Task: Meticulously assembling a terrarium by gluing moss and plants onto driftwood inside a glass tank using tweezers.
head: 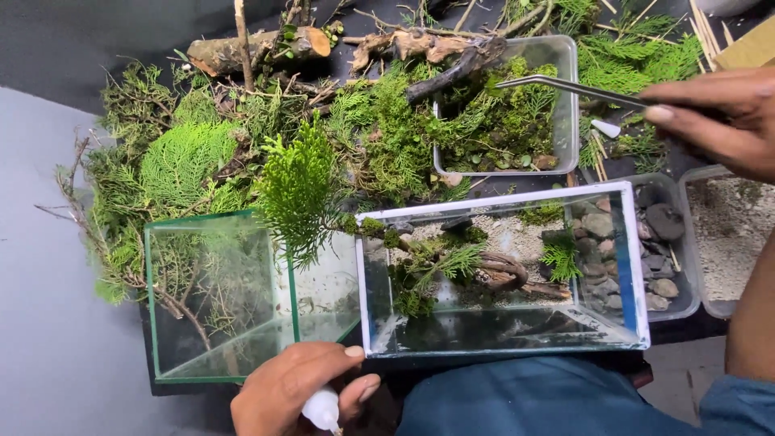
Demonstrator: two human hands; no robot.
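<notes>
right hand (718, 117) gripped tweezers (569, 89), tips pointing left over moss tub (565, 60) | glass tank (500, 274) below it, nearer | left hand (295, 387) held white bottle (323, 408)

A black table (121, 24) carries the things. On it stand two clear glass tanks side by side: an empty one with green-tinted edges (218, 299) and a white-edged one (500, 274) holding gravel, wood and greenery. Behind them lie heaps of green conifer sprigs and moss (242, 153), a cut brown log (258, 47), a clear plastic tub of moss (508, 113), and, to the right, a clear plastic tray of grey stones (658, 242) and another of pale gravel (726, 234).
</notes>
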